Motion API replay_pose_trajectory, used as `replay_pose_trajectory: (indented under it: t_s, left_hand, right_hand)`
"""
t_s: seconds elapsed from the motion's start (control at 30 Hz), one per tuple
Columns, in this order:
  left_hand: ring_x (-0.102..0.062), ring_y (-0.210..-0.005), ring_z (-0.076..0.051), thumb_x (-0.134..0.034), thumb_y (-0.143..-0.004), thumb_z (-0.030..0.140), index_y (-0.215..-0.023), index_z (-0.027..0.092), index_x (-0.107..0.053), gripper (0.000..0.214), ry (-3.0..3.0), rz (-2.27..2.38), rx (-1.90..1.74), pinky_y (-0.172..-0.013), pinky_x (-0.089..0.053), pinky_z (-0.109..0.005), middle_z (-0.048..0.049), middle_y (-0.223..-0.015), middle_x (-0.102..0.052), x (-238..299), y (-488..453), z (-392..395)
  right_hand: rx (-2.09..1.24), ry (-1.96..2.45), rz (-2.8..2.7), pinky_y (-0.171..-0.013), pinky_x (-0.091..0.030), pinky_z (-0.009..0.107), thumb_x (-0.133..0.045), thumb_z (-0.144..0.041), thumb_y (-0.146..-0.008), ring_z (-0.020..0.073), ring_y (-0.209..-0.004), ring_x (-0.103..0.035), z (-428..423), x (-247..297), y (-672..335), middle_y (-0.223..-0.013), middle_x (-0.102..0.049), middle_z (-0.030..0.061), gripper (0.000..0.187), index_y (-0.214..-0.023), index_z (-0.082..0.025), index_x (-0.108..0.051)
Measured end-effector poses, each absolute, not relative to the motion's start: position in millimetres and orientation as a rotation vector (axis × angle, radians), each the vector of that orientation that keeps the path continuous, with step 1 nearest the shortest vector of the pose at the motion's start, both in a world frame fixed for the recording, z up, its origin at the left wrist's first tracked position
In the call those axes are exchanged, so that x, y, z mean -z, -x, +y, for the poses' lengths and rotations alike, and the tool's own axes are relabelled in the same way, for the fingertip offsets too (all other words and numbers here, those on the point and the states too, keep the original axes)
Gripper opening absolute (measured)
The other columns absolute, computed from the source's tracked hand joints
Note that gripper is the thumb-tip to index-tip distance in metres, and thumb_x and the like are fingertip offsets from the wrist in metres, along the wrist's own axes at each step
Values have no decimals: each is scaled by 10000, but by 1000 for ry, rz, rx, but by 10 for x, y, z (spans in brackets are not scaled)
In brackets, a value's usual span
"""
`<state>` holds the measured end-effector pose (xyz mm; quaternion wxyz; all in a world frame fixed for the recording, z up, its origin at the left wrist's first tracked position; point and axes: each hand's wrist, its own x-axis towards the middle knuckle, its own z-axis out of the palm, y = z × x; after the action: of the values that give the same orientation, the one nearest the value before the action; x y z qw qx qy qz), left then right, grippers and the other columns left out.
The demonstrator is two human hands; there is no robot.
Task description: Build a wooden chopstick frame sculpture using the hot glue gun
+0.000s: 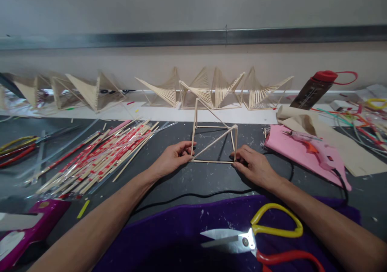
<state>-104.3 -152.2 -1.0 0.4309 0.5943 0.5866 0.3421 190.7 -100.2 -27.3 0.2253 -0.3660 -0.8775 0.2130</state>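
A frame of thin wooden sticks [214, 162] stands on the dark table in front of me, with slanting sticks rising to two raised corners. My left hand [177, 155] pinches its near left corner between thumb and fingers. At the near right corner, my right hand [249, 163] grips the frame the same way. Closer to me, scissors [245, 239] with one yellow and one red handle lie with blades parted on a purple cloth [169, 231].
Bundled sticks in clear wrap [99, 155] lie left. A pink glue gun [320, 147] rests on pink cloth [281, 139] at right, its black cable [193, 195] crossing the table. Finished-looking stick models [163, 90] line the wall beside a tilted bottle [314, 88]. A purple tool [39, 227] sits near left.
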Motion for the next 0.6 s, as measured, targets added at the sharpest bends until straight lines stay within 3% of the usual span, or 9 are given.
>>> replay_pose_trajectory:
  t_s: [0.37,0.6]
  left_hand:
    - [-441,-646,-79,-626,-745,275,-1190,144,-591,465,-1522,1423,-849,-635,-388,-215,18,-804,-549,42,1047,-1510]
    - [-502,-659,-88,-655,-739,329,-1125,123,-623,439,-1388,1400,-931,-615,-385,-224,-23,-840,-631,22,1022,-1543]
  right_hand:
    - [-668,1093,-2407,-659,-463,286,-590,-218,-824,139,-705,-589,-954,262,-1878,-997,-650,48,83,-907,-219,-588]
    - [-727,892,-2356,-752,-478,299,-525,-217,-866,160,-813,-616,-948,220,-1946,-865,-648,36,115,-843,-209,-637]
